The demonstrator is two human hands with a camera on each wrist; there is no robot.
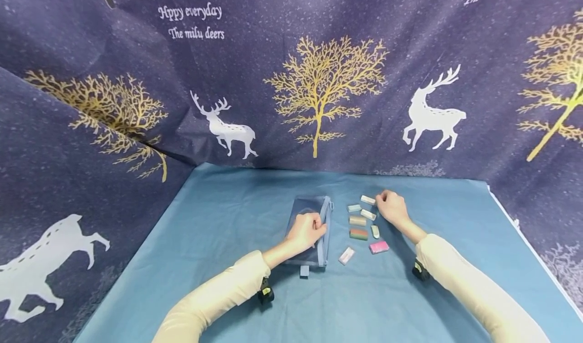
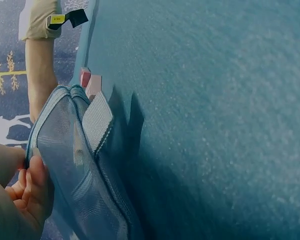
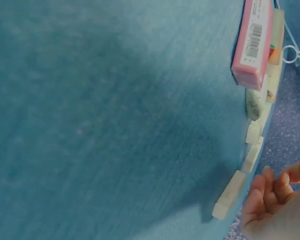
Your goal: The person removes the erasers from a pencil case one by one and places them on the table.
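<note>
My left hand (image 1: 306, 230) pinches the zipped edge of a blue mesh pouch (image 1: 310, 205). Up close in the left wrist view, thumb and fingertips grip its rim, and the mesh side (image 2: 60, 132) rises off the cloth with a pale fabric tab (image 2: 97, 122) sticking out. To the right of the pouch, my right hand (image 1: 392, 205) hovers with loosely curled fingers right beside the farthest white eraser (image 1: 368, 200). In the right wrist view nothing shows between those fingers, and the same white eraser (image 3: 228, 196) lies close to them on the cloth.
Several more erasers lie between the hands: a pink one (image 1: 379, 247), a red-and-green one (image 1: 359, 234), a beige one (image 1: 357, 220) and a white one with a pink mark (image 1: 346, 255). Blue cloth (image 1: 227, 206) covers the table; a deer-patterned curtain (image 1: 255, 70) hangs behind.
</note>
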